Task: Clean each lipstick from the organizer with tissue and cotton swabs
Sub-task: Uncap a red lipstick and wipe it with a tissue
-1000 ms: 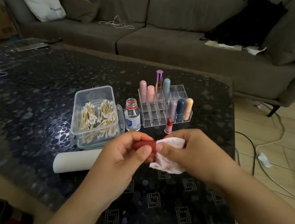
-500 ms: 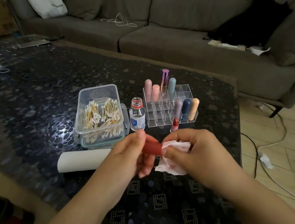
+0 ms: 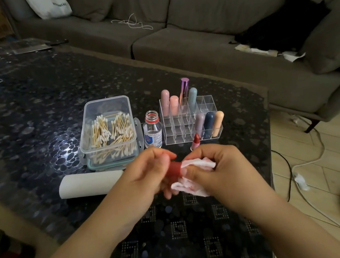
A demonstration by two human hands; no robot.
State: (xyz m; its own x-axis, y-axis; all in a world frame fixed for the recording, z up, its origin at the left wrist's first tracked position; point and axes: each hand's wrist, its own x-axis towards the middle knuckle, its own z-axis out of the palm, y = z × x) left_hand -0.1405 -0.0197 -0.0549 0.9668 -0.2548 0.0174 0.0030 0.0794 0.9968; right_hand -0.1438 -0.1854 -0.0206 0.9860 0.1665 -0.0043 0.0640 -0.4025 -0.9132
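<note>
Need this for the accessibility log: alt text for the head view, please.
Over a dark patterned table, the left hand holds a red lipstick piece while the right hand wipes it with a stained tissue. Behind stand a clear organizer with seven lipsticks, an uncapped lipstick, a small bottle, a cotton swab box and a white roll.

Both forearms reach forward and converge. The left hand (image 3: 146,174) curls its fingers (image 3: 164,157) round a red lipstick tube (image 3: 174,169), thumb on top. The right hand (image 3: 217,165) pinches a stained tissue (image 3: 192,184) against the tube's end, just beside the left fingertips.
</note>
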